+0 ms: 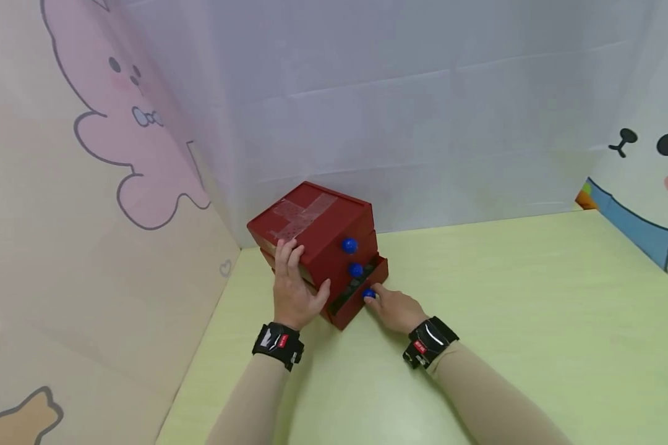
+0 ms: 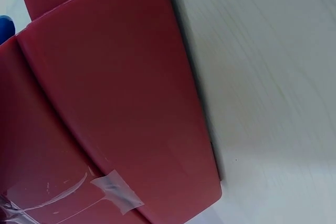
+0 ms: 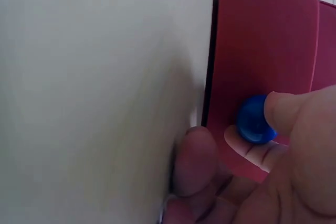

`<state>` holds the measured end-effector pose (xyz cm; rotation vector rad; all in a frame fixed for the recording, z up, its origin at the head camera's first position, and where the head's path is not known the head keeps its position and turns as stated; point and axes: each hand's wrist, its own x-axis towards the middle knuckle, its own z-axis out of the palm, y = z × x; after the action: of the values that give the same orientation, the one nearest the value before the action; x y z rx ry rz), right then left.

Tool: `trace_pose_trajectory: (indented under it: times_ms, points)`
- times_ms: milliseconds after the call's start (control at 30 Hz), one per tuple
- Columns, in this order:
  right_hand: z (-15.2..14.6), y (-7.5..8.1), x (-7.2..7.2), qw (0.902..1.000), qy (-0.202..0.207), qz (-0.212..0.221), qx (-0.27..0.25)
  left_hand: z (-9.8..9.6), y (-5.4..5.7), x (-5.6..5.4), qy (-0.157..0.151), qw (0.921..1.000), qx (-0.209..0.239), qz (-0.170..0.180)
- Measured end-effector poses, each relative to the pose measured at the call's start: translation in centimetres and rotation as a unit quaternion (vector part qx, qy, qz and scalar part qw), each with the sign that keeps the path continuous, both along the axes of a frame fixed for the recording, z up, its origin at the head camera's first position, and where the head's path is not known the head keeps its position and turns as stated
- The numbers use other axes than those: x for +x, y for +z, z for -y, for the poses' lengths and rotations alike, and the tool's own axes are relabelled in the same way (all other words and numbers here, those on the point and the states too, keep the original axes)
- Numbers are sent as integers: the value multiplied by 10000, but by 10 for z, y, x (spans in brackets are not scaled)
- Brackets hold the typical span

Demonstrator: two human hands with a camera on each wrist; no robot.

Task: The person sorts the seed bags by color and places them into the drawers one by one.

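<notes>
A red box of stacked drawers (image 1: 334,210) stands on the table, with clear tape across its top. Its lowest drawer (image 1: 360,301) is partly pulled out, and a dark inside shows. My right hand (image 1: 398,309) pinches the round blue knob (image 3: 254,119) of that drawer between thumb and finger. Two more blue knobs, the top one (image 1: 349,245) and the middle one (image 1: 355,270), sit on the drawers above. My left hand (image 1: 296,293) rests against the left side of the box, fingers extended up to its top edge. In the left wrist view the red side wall (image 2: 115,87) fills much of the picture.
The pale yellow-green table (image 1: 506,309) stretches to the right and front. A white curtain (image 1: 423,123) hangs right behind the box. A wall with cartoon figures (image 1: 145,173) borders the left, and another cartoon figure (image 1: 646,185) shows at the right.
</notes>
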<state>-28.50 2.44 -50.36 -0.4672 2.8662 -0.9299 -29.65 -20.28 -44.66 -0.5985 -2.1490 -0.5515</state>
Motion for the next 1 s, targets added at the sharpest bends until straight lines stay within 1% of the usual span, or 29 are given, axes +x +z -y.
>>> trace_pose_trajectory:
  times_ms: [133,300,367,633,767,1000]
  points:
    - [7,-1,-4,9998,108,15,155,3,-2,0,6,9999,94,-33]
    - [10,-2,-7,9994,133,-79,322,2,-4,-2,-88,9999,123,-34]
    - [10,-3,-9,9993,138,-90,333,1,-4,-3,-124,9998,124,-43]
    - [12,-5,-17,9988,206,-194,389,-1,-7,-4,-93,9999,126,3]
    - [13,-6,-19,9988,205,-139,418,-2,-8,-4,-107,9999,118,26]
    - [16,-5,-23,9985,204,107,499,-1,-7,-7,-118,9999,82,-47]
